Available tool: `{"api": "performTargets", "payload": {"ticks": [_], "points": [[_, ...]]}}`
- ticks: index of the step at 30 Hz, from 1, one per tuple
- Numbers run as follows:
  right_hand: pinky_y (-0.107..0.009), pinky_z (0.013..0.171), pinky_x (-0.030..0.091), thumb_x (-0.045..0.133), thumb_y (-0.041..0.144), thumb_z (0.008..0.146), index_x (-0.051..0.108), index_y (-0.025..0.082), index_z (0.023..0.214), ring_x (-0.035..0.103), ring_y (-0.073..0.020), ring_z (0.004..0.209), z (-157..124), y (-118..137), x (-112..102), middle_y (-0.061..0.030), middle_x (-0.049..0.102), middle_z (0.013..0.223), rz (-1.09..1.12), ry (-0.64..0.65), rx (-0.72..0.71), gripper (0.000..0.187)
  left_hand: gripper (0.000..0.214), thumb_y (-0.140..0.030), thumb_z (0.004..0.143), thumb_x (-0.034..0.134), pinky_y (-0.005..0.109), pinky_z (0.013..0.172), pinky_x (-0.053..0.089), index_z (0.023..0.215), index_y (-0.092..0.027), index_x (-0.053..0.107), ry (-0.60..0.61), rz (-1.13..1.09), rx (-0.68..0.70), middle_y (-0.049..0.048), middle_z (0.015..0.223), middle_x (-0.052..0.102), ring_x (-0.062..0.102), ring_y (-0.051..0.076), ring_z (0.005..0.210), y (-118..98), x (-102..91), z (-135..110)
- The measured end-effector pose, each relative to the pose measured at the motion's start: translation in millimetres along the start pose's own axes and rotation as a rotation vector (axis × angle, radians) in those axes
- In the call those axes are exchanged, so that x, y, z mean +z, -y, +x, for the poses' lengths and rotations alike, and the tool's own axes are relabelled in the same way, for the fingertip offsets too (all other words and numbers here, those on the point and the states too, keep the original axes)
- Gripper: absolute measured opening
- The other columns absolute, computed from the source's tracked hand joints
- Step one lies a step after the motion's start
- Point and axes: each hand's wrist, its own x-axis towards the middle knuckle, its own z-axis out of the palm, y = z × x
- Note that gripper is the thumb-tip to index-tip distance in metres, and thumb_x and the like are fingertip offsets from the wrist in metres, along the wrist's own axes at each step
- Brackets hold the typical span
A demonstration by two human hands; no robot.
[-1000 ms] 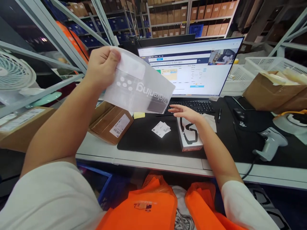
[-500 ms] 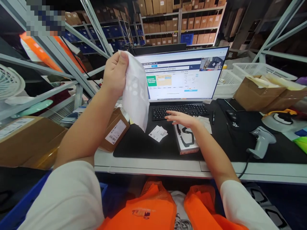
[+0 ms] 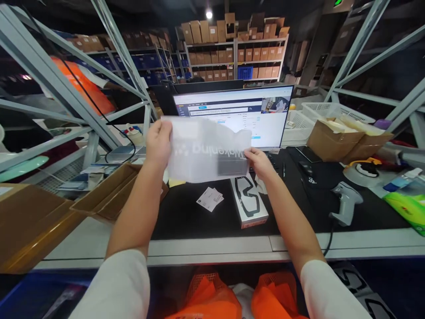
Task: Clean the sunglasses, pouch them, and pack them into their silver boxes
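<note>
A translucent white plastic bag [image 3: 206, 153] with pale lettering is stretched out between my hands in front of the monitor. My left hand [image 3: 159, 141] is closed on its left end. At the lower right edge, my right hand [image 3: 260, 161] pinches it. A dark rectangle shows through the right part of the bag; whether it lies inside or behind, I cannot tell. Below my right hand, a silver box [image 3: 249, 201] with a black outline drawing lies on the black mat. Two small white cards [image 3: 209, 199] overlap on the mat to the left of the box.
Behind the bag stands a lit monitor [image 3: 270, 126]. A grey barcode scanner [image 3: 347, 204] and an open cardboard box [image 3: 335, 137] are on the right. Another open carton [image 3: 109, 192] sits by my left forearm. Metal frame bars rise on both sides; a person in orange [image 3: 83, 84] is beyond the left one.
The bag hung from my left hand alone; now it is spread sideways. My right hand has moved from above the silver box to grip its other edge. The view has shifted.
</note>
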Motion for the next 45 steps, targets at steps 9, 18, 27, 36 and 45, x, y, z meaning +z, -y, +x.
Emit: {"api": "performTargets", "payload": {"ticks": [9,18,27,36,45], "points": [[-0.031,0.077,0.043,0.054,0.041,0.094,0.070,0.020,0.092,0.062,-0.0196,0.083,-28,30,7,-0.0021,0.071,0.086,-0.727,0.012,-0.348,0.026,0.072,-0.044,0.069,0.084,0.055,0.121,0.035,0.134,-0.022,0.060,0.477,0.433,0.076,0.0124,0.143,0.059,0.050,0.036,0.138,11,15.9,-78],[-0.028,0.068,0.045,0.064,0.033,0.090,0.062,0.022,0.091,0.060,-0.0153,0.070,-42,38,20,0.0017,0.065,0.075,-0.772,0.002,-0.445,0.011,0.074,-0.045,0.065,0.091,0.046,0.102,0.053,0.127,-0.015,0.066,1.016,-0.174,-0.382,0.0133,0.125,0.073,0.067,0.035,0.117,27,50.1,-101],[-0.035,0.086,0.050,0.071,0.029,0.085,0.065,0.022,0.076,0.067,-0.0217,0.098,-31,37,14,-0.0055,0.073,0.104,-0.747,0.158,-0.487,0.014,0.044,-0.036,0.077,0.080,0.039,0.093,0.052,0.113,-0.015,0.065,0.861,-0.152,-0.341,0.0103,0.111,0.073,0.068,0.027,0.102,42,48.7,-103],[-0.037,0.087,0.054,0.067,0.030,0.086,0.080,0.023,0.097,0.071,-0.0230,0.093,-35,46,0,-0.0036,0.077,0.098,-0.751,0.204,-0.215,0.019,0.033,-0.037,0.077,0.077,0.032,0.079,0.050,0.098,-0.016,0.061,0.867,-0.108,-0.245,0.0042,0.094,0.069,0.065,0.020,0.086,35,40.1,-99],[-0.047,0.099,0.052,0.082,0.037,0.079,0.076,0.025,0.108,0.068,-0.0301,0.110,-47,48,11,-0.0066,0.074,0.119,-1.062,0.058,-0.336,0.032,0.030,-0.039,0.082,0.070,0.029,0.073,0.046,0.077,-0.021,0.047,0.790,0.051,-0.125,0.0006,0.086,0.067,0.059,0.016,0.077,23,37.1,-100]]}}
